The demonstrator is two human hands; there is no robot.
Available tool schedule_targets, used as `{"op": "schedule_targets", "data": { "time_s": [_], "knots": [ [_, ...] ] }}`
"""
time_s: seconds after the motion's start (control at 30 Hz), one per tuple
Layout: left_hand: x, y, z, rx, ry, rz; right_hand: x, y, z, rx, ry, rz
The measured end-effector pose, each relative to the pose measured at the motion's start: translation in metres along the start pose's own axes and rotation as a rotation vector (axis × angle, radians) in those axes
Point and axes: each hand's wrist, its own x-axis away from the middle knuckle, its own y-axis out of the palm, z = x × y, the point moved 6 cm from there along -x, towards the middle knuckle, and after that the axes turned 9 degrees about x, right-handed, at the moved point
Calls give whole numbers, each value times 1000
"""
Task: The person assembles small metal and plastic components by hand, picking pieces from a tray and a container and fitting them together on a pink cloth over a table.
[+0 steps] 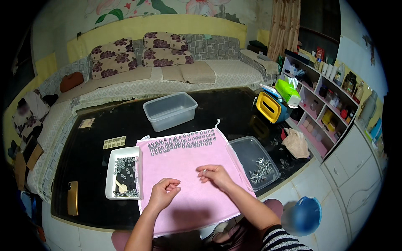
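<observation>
My right hand point(216, 176) is over the pink cloth point(188, 167), its fingertips pinched on a small silvery metal piece point(204, 171). To its left, my left hand point(164, 193) hovers above the cloth with thumb and curved fingers apart and nothing visible between them. Rows of small shiny rounded pieces point(180, 142) stand along the cloth's far edge. A white tray point(109, 171) on the left holds loose clear, shiny pieces point(121, 164) and a pale spoon point(122, 188). On the right, a heap of silvery metal pieces point(261, 170) lies in a clear plastic lid point(247, 148).
Behind the cloth, an empty clear plastic box point(171, 112) stands on the black table point(92, 144). A phone point(73, 198) and a sticker sheet point(114, 142) lie left. A yellow-and-blue tissue box point(270, 106) and a beige cloth bundle point(295, 143) are right; a blue bin point(307, 215) is on the floor.
</observation>
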Motion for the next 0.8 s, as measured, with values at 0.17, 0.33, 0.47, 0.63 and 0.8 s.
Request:
{"op": "schedule_targets", "data": {
  "time_s": [0.17,0.33,0.47,0.63,0.8],
  "knots": [
    [0,-2,-1,-108,24,17,-32,-68,-24,467,-234,357],
    [1,-7,14,-345,133,49,-54,-89,-63,1063,-376,480],
    [-1,-10,14,-397,159,55,-76,-100,-59,1233,-406,431],
    [1,-12,13,-398,168,57,-87,-87,-59,1340,-346,332],
    [1,-10,16,-427,171,28,-91,-86,-52,1396,-376,364]
  ]
}}
